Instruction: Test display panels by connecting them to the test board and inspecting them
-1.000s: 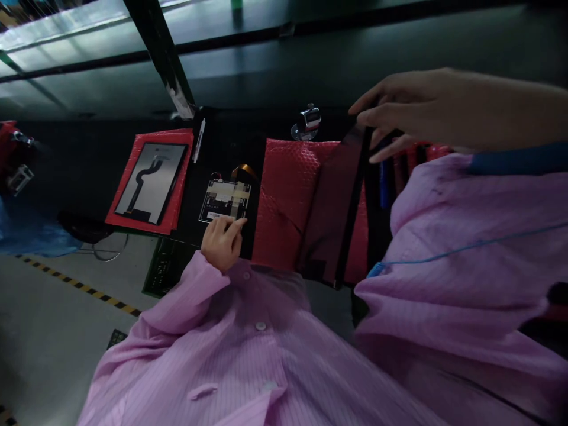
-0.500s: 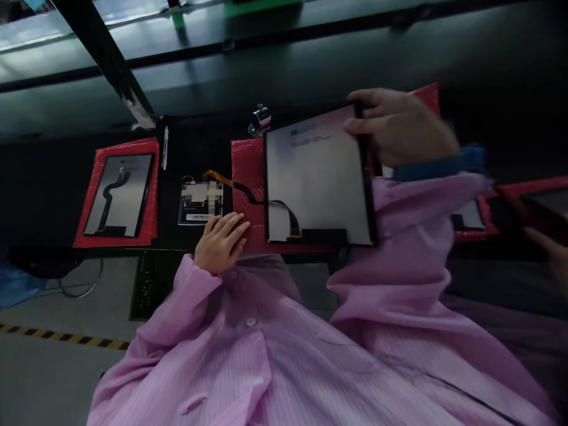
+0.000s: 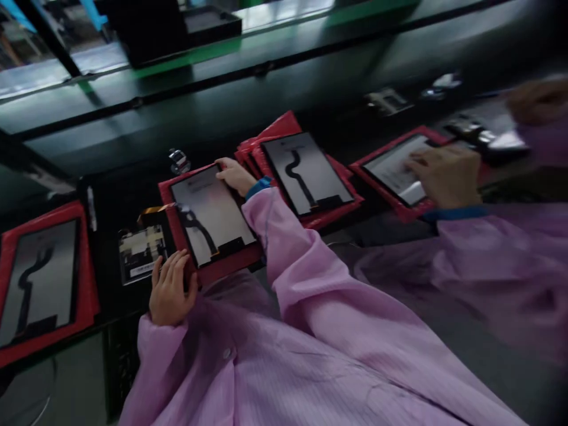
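A display panel (image 3: 224, 216), grey back up, lies on a red bubble-wrap sheet (image 3: 231, 264). My right hand (image 3: 237, 176) has its fingers closed on the panel's upper right edge. A black flex cable (image 3: 202, 229) rises from the panel's bottom edge, and its orange end reaches left over a small circuit board (image 3: 141, 248) with tape and a barcode label. My left hand (image 3: 172, 290) rests at the table's front edge, fingers extended, by the lower left corner of the panel and sheet. Whether it touches the panel is unclear.
Another panel on red wrap (image 3: 44, 278) lies left; a further panel (image 3: 306, 171) sits on a red stack to the right. Beyond it, a co-worker's hand (image 3: 446, 174) touches a panel (image 3: 393, 163). A white pen (image 3: 92, 208) and a shiny metal object (image 3: 178, 161) lie behind.
The view has swung to the right. The panel in my right hand has gone from raised and tilted to lying on the red sheet. My left hand stays near the front edge.
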{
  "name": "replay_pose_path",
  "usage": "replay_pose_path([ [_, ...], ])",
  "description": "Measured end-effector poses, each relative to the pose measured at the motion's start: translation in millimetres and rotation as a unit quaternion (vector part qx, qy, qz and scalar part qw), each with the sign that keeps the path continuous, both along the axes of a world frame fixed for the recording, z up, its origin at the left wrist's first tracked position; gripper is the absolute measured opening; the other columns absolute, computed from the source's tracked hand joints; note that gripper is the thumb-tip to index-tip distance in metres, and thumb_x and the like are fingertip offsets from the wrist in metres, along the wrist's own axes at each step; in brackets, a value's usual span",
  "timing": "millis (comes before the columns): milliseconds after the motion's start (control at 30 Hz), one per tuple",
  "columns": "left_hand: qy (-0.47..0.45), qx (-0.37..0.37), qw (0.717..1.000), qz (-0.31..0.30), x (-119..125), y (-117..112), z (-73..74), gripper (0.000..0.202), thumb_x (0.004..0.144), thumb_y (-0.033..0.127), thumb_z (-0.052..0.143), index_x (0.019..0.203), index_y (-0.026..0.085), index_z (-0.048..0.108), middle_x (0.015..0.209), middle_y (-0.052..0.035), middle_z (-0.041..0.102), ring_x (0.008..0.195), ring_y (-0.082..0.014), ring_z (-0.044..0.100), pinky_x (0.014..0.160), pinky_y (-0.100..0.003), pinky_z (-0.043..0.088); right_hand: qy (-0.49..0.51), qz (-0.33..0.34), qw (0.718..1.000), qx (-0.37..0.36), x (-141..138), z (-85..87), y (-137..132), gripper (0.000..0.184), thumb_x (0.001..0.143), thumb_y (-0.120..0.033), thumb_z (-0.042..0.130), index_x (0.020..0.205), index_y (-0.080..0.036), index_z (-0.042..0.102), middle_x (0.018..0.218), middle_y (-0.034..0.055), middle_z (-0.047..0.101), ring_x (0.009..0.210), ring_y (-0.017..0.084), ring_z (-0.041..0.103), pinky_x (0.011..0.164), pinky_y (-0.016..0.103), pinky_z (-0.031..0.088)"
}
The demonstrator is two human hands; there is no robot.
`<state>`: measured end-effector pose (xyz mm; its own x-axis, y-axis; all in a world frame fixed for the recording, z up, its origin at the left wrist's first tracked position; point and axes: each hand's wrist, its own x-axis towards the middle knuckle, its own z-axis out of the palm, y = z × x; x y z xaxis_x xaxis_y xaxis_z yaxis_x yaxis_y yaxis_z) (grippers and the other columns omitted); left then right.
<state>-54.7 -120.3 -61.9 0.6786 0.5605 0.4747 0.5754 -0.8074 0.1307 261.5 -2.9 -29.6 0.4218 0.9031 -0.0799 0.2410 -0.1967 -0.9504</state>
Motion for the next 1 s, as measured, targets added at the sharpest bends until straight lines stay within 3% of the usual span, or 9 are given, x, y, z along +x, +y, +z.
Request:
replay_pose_path([
  [100,0.019,0.026,0.999,-0.011,-1.6,5.7,-3.0,0.050,0.099,0.023,0.057,0.149,0.022,0.049,0.137,-0.0145,0.069,0.124,-0.0325,0.066,0.119,-0.054,0.038,-0.078,-0.055,0.995,0.043,-8.6,4.6,1.8,0.033,0.082,-0.007,0.057,0.113,-0.010,0.067,0.125,0.0173,0.064,0.127,0.031,0.053,0.118,0.051,0.039],
  [167,0.022,0.021,0.999,-0.016,-3.8,8.7,-0.8,0.048,0.100,0.023,0.057,0.148,0.025,0.051,0.137,-0.0137,0.068,0.123,-0.0334,0.066,0.117,-0.056,0.040,-0.132,-0.035,0.987,0.083,-21.1,3.5,3.7,0.024,0.088,-0.020,0.061,0.111,-0.014,0.066,0.130,0.0144,0.063,0.136,0.032,0.043,0.121,0.051,0.034],
  [267,0.023,-0.010,0.998,-0.053,-8.2,19.6,14.0,0.036,0.102,0.022,0.055,0.138,0.025,0.057,0.130,-0.0124,0.070,0.116,-0.0319,0.067,0.110,-0.055,0.046,-0.129,0.109,0.982,0.083,-46.2,-4.3,7.6,0.020,0.093,-0.046,0.065,0.104,-0.029,0.064,0.095,-0.0065,0.069,0.113,0.021,0.053,0.103,0.038,0.047],
  [333,0.025,-0.013,0.996,-0.081,-9.0,36.7,30.6,0.029,0.102,0.022,0.055,0.130,0.025,0.061,0.122,-0.0110,0.071,0.109,-0.0308,0.068,0.103,-0.052,0.050,-0.100,0.199,0.972,0.072,-62.1,-8.9,8.5,0.025,0.088,-0.051,0.071,0.104,-0.033,0.062,0.072,-0.0142,0.061,0.090,0.014,0.057,0.084,0.028,0.050],
  [400,0.018,-0.001,0.995,-0.095,-5.4,63.7,47.3,0.028,0.102,0.024,0.055,0.129,0.026,0.063,0.119,-0.0103,0.072,0.109,-0.0312,0.068,0.100,-0.050,0.052,-0.084,0.267,0.957,0.080,-74.0,-9.4,6.3,0.034,0.084,-0.048,0.079,0.110,-0.032,0.062,0.066,-0.0154,0.058,0.077,0.010,0.057,0.073,0.023,0.048],
  [500,-0.027,0.010,0.996,-0.084,7.8,116.6,60.7,0.034,0.102,0.031,0.053,0.133,0.024,0.063,0.128,-0.0130,0.071,0.119,-0.0337,0.066,0.103,-0.051,0.052,-0.051,0.337,0.933,0.113,-83.0,-3.8,-0.9,0.047,0.084,-0.039,0.082,0.123,-0.023,0.060,0.082,-0.0091,0.063,0.076,0.009,0.059,0.071,0.021,0.048],
  [667,-0.030,-0.064,0.994,-0.081,25.2,183.0,48.1,0.041,0.102,0.045,0.046,0.126,0.020,0.068,0.137,-0.0146,0.069,0.132,-0.0338,0.061,0.113,-0.055,0.048,-0.012,0.351,0.927,0.129,-85.6,2.1,-9.8,0.052,0.084,-0.021,0.078,0.131,-0.017,0.055,0.085,-0.0054,0.061,0.076,0.009,0.059,0.074,0.021,0.046],
  [800,-0.023,-0.110,0.990,-0.089,18.6,185.5,39.9,0.037,0.102,0.047,0.046,0.104,0.022,0.074,0.119,-0.0105,0.077,0.116,-0.0296,0.070,0.115,-0.055,0.045,-0.044,0.335,0.931,0.136,-85.2,0.6,-16.6,0.048,0.088,-0.019,0.070,0.132,-0.020,0.054,0.080,-0.0065,0.062,0.075,0.011,0.058,0.072,0.022,0.044],
  [1000,-0.051,-0.064,0.995,-0.053,13.5,169.9,42.8,0.034,0.096,0.050,0.053,0.084,0.027,0.076,0.091,-0.0057,0.079,0.094,-0.0275,0.074,0.112,-0.055,0.045,-0.101,0.316,0.933,0.139,-88.5,-2.0,-30.7,0.046,0.092,-0.025,0.065,0.137,-0.020,0.056,0.092,-0.0012,0.064,0.078,0.012,0.056,0.075,0.025,0.044],
])
